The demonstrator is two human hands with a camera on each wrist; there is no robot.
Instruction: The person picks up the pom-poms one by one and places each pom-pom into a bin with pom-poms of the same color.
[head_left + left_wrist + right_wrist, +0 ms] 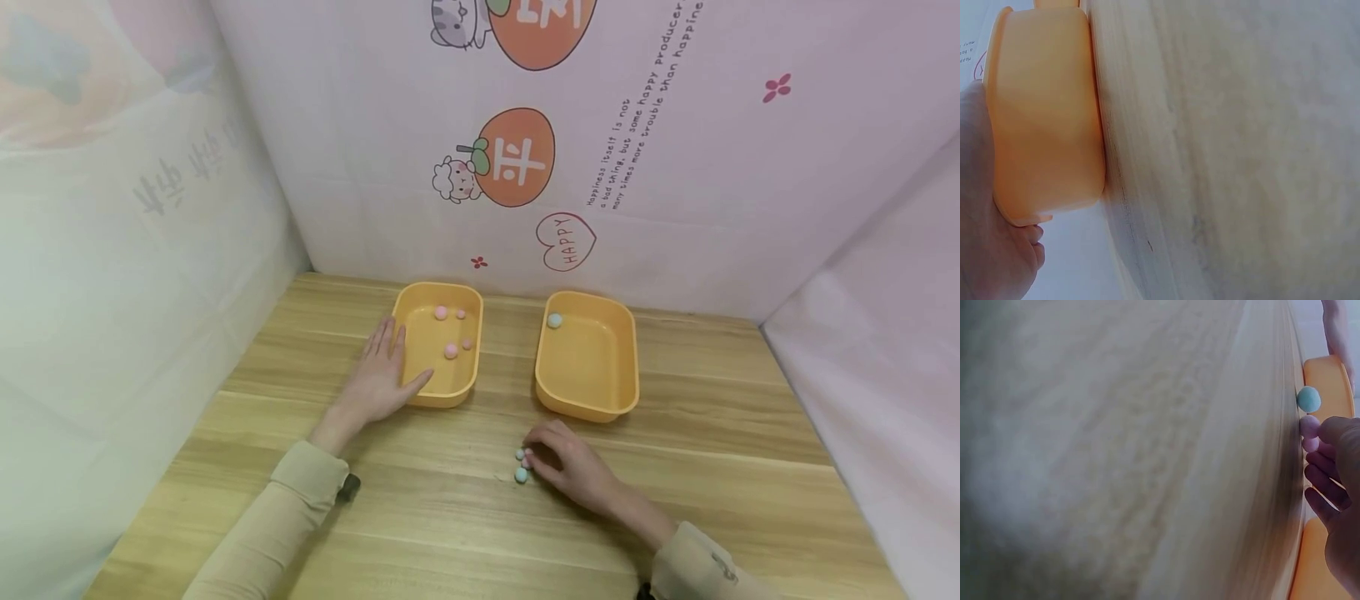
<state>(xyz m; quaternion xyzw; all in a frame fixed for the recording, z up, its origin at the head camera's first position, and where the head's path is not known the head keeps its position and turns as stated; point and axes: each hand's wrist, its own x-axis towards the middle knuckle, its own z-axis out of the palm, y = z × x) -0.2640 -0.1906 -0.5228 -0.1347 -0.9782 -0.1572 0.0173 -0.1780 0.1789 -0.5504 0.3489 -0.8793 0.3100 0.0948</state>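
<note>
My left hand (377, 373) rests on the left side of a yellow-orange bin (442, 400), fingers straight and thumb over its near rim. Several pink balls (451, 351) lie inside that bin. On the table in front of the bins, the thumb and index finger of my right hand (577, 471) pinch a small pink ball (1310, 427). A second pink ball (1310, 445) shows close beside it in the right wrist view. Two light blue balls, a larger one (521, 475) and a smaller one (520, 454), sit next to the fingertips.
A second yellow-orange bin (587, 408) stands to the right, holding one light blue ball (554, 321). Both bins sit near the back edge of the wood-grain table (420, 517). Printed white cloth (360, 167) hangs behind and at both sides.
</note>
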